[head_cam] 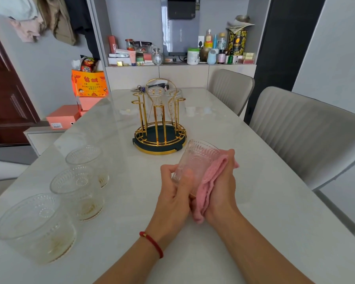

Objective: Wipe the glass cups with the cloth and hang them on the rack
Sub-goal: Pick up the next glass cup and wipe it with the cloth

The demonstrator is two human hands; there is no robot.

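Wiping step: at lower centre the left hand (175,189) grips a cup (195,160) while the right hand (221,187) presses the cloth (211,181) against it; next, judged, inversion onto the rack (159,117).

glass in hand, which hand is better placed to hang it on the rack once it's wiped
Left. The left hand has a bare grip on the glass, while the right hand is wrapped in the pink cloth. The rack stands ahead, slightly left.
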